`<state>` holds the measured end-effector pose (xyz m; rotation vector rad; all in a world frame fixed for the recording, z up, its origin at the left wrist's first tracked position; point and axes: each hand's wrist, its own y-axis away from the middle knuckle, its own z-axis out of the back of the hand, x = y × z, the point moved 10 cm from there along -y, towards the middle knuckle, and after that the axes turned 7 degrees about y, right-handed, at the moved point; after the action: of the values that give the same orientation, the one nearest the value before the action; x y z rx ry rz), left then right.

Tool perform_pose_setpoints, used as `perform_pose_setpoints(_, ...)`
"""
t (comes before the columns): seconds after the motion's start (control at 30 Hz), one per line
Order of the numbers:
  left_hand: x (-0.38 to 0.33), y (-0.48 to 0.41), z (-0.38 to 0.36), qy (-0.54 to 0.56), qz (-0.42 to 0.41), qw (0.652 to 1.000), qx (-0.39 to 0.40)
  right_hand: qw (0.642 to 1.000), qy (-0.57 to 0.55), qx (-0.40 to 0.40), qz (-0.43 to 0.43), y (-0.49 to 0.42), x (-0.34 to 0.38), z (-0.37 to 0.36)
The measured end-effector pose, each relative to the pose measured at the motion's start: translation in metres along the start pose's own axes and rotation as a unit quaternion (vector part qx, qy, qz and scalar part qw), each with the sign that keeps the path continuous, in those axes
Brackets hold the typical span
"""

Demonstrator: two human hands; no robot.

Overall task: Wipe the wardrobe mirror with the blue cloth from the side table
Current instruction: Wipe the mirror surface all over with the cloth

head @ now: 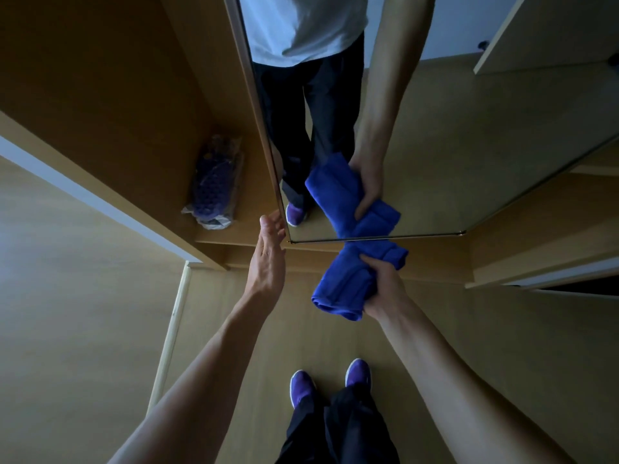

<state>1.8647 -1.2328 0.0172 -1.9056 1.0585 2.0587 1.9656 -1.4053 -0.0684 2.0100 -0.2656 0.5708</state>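
The wardrobe mirror hangs on an opened door in front of me, its lower edge near mid-frame. My right hand is shut on the rolled blue cloth, whose far end presses against the mirror's bottom edge. The glass shows the reflection of the cloth and hand. My left hand reaches to the mirror door's lower left corner, fingers around its edge.
Inside the open wardrobe to the left, a plastic-wrapped purple item lies on the wooden bottom shelf. Wooden floor lies below, with my purple shoes on it. Another cabinet panel stands at the right.
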Motion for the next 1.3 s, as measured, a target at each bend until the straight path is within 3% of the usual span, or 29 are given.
perform_pose_setpoints(0.23, 0.001, -0.002, -0.001, 0.010, 0.007, 1.000, 0.006, 0.997, 0.057, 0.027, -0.052, 0.002, -0.022, -0.039)
perform_pose_setpoints(0.4, 0.001, -0.003, -0.002, -0.014, -0.006, 1.000, 0.024, 0.991, 0.038, 0.082, -0.094, 0.002, -0.046, -0.081)
perform_pose_setpoints(0.6, -0.002, 0.003, -0.004, -0.033, -0.011, 0.999, 0.004, 0.995, 0.098, 0.028, -0.008, 0.008, -0.006, -0.034)
perform_pose_setpoints(0.9, 0.014, 0.003, -0.013, -0.047, 0.000, 0.999, -0.004, 0.990, 0.069, -0.126, 0.001, 0.015, 0.044, 0.067)
perform_pose_setpoints(1.03, 0.023, 0.001, -0.013, -0.016, 0.026, 1.000, -0.008, 0.989, 0.061, -0.132, -0.002, 0.015, 0.048, 0.080)
perform_pose_setpoints(1.3, 0.037, 0.001, -0.021, 0.018, 0.030, 0.999, -0.027, 0.990, 0.105, -0.075, -0.049, 0.007, 0.015, 0.032)
